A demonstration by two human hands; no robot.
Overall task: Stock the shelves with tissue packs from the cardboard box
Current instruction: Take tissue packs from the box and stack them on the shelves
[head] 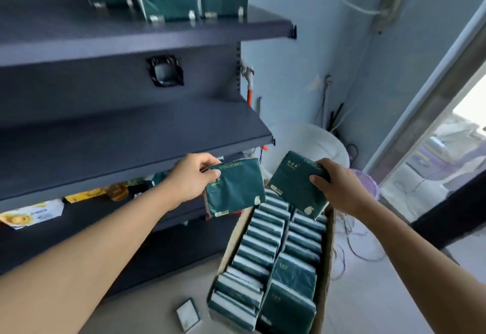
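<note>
- Left hand (pixel 193 178): fingers and thumb curled over the top edge of a dark green tissue pack (pixel 234 189), pinching it. The pack hangs broad face to the camera, long axis roughly upright, just in front of the right end of the middle shelf (pixel 136 147).
- Right hand (pixel 339 186): grips a second tissue pack (pixel 295 183) by its upper right corner, fingers wrapped over the face. This pack is tilted, lower corner pointing down toward the cardboard box (pixel 327 260).
- Cardboard box: stands on the floor, below and between both hands, its long axis running away from the person. Two rows of packs stand on edge inside; it looks nearly full.
- Top shelf (pixel 147 36): three packs already stand upright near its right end. The middle shelf shows bare board.
- Governing relation: the shelves lie up and to the left of both hands. The left hand is the nearer and sits just off the front edge of the middle shelf; the right hand is farther right, over the far end of the box.
- Arm pose: both forearms extended forward, the left angled toward the shelving.
- Judgement: the left pack is best placed to go in first.
</note>
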